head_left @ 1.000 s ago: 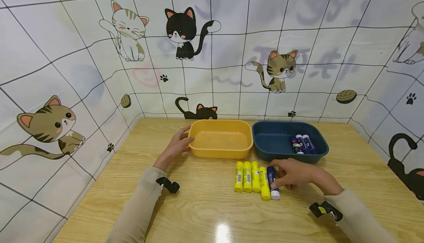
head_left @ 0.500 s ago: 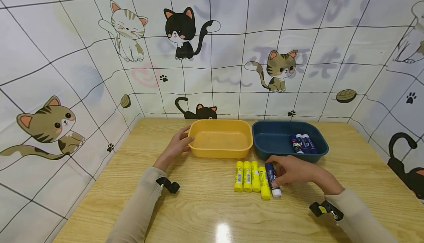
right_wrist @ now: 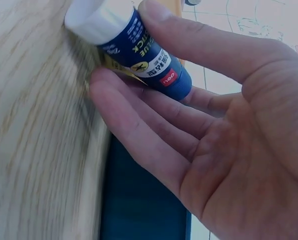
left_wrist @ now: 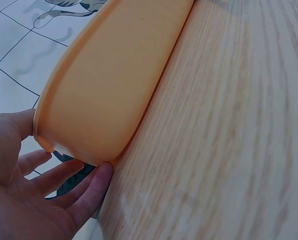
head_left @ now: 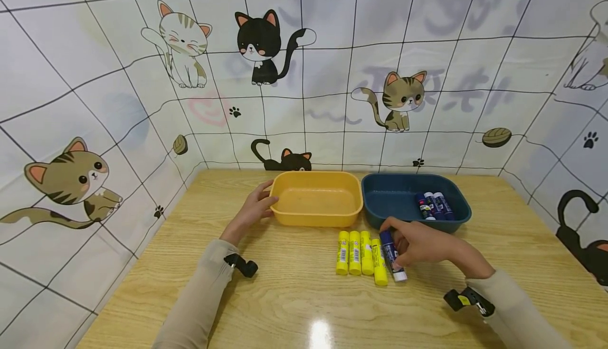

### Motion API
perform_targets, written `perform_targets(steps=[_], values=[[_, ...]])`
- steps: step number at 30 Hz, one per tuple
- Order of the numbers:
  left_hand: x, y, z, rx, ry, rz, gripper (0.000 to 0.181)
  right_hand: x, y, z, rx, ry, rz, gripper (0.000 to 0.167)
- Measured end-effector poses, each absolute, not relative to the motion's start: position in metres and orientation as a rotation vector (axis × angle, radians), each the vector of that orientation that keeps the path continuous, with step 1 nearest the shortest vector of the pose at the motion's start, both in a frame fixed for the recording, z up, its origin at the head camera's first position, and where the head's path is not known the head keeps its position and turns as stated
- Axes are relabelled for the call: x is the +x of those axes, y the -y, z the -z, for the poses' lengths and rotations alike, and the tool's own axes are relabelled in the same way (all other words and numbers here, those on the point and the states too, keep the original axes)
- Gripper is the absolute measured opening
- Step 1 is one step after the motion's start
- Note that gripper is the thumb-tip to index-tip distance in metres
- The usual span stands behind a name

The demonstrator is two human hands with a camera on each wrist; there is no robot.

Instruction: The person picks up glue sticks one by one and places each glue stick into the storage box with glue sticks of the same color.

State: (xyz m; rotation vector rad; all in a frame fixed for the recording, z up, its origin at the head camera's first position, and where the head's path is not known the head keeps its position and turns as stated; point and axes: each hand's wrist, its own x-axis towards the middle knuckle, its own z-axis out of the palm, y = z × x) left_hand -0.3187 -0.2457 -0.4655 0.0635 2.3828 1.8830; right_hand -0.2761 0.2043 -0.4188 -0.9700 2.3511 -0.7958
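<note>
My right hand (head_left: 423,241) pinches a dark blue glue stick (head_left: 389,251) by thumb and fingers, just in front of the blue bin. In the right wrist view this glue stick (right_wrist: 148,59) shows its white end tilted toward the wood. Several yellow glue sticks (head_left: 354,254) lie in a row directly left of it. On the far side, my left hand (head_left: 254,209) holds the left end of a yellow bin (head_left: 315,219). The left wrist view shows the thumb over the bin's rim and the fingers against its outer wall.
Right of the yellow bin stands a dark blue bin (head_left: 387,206), with 3 blue glue sticks (head_left: 433,206) at its right end. Both bins are on the wooden table (head_left: 266,296), near the cat-printed wall covering (head_left: 328,90) behind.
The blue glue stick has shifted slightly away from me and tilted, its far end turning left, apart from the yellow row at its near end. My right hand moved with it; the left stayed still.
</note>
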Motion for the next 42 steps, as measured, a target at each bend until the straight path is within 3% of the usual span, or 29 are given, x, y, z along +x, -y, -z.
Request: perform_targets(steps=[42], values=[[-0.316, 0.245, 0.462, 0.091, -2.394, -1.879, 0.066, -0.269, -0.203, 0.394, -0.963, -2.645, 0.910, 0.071]])
